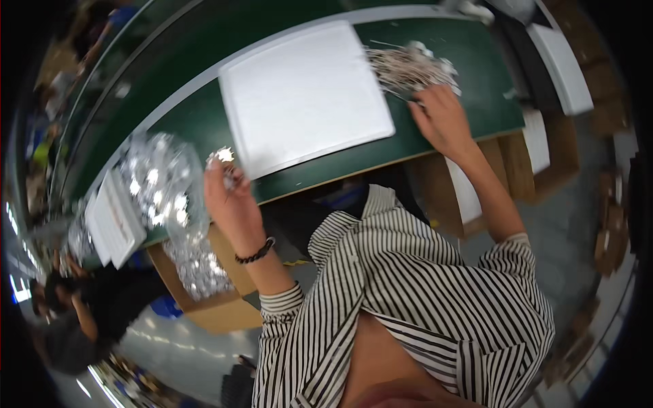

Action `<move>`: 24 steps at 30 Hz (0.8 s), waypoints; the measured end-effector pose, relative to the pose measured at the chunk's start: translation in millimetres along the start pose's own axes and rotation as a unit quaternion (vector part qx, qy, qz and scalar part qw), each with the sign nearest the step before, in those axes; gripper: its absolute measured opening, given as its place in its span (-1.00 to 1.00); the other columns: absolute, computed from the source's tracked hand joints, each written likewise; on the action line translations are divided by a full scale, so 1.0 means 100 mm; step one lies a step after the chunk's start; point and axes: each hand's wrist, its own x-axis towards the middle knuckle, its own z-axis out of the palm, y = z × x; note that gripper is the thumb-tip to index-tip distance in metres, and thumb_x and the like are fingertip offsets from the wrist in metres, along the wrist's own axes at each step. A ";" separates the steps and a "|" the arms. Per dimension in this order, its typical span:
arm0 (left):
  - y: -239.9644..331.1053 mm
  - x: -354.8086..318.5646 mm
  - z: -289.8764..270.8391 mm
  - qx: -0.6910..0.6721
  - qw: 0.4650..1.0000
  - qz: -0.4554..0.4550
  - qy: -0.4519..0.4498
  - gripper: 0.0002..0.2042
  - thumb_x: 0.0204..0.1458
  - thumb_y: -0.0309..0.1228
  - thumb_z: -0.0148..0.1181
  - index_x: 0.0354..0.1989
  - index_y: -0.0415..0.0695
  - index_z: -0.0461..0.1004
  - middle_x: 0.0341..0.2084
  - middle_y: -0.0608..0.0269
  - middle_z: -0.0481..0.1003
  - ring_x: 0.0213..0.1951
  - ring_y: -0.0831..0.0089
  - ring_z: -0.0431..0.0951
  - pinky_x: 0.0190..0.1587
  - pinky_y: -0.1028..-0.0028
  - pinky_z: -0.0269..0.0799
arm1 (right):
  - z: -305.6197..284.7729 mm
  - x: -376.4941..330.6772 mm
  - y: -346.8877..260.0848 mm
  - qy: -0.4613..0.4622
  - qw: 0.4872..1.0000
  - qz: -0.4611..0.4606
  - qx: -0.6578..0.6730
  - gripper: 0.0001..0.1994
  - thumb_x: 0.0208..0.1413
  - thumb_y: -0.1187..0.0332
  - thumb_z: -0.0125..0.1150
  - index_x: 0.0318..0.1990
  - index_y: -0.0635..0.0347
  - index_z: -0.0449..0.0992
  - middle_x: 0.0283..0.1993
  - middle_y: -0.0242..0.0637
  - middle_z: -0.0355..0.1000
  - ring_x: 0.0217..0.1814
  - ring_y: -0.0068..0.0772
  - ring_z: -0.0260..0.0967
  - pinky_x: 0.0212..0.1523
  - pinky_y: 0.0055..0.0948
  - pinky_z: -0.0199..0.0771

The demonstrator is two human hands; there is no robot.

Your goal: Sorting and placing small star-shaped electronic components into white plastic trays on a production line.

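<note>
Many thin strands point(403, 66) at right hand point(442, 122)

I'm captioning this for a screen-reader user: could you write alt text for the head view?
A person's right hand is at a pile of thin pale strands on a green table, while the left hand appears to hold a small shiny item. Between the hands lies a white rectangular panel; a glossy plastic bag sits to the left.

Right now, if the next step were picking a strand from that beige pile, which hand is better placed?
Probably the right hand: its fingers are at the near edge of the beige pile. The left hand is across the white panel, with shiny silver material at its fingertips.
</note>
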 end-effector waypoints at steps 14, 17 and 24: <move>-0.25 -0.10 0.03 -0.027 0.987 -0.128 -0.089 -0.72 0.31 -0.40 0.14 0.11 -0.28 0.41 -0.17 0.10 0.52 -0.15 0.37 0.57 -0.16 0.57 0.59 | -0.08 0.21 -0.07 -0.043 0.997 0.059 0.005 -0.89 0.14 0.44 0.25 -0.20 0.23 0.54 -0.27 -0.28 0.50 -0.34 -0.21 0.39 -0.27 -0.36 0.41; -0.33 -0.04 0.11 -0.065 0.977 -0.170 -0.110 -0.66 0.34 -0.35 0.09 0.16 -0.34 0.38 -0.07 -0.02 0.50 -0.10 0.27 0.57 -0.06 0.47 0.61 | -0.12 0.25 -0.07 -0.008 0.999 0.035 0.014 -0.92 0.17 0.45 0.23 -0.20 0.22 0.55 -0.23 -0.29 0.53 -0.31 -0.29 0.43 -0.25 -0.38 0.42; -0.37 -0.03 0.20 -0.133 0.958 -0.203 -0.156 -0.64 0.31 -0.38 0.11 0.16 -0.38 0.37 -0.01 -0.07 0.47 -0.03 0.20 0.55 0.08 0.34 0.58 | -0.24 0.38 -0.06 -0.010 0.933 0.244 0.265 -0.90 0.31 0.42 0.12 -0.17 0.24 0.52 -0.22 -0.28 0.54 -0.29 -0.44 0.41 -0.21 -0.46 0.44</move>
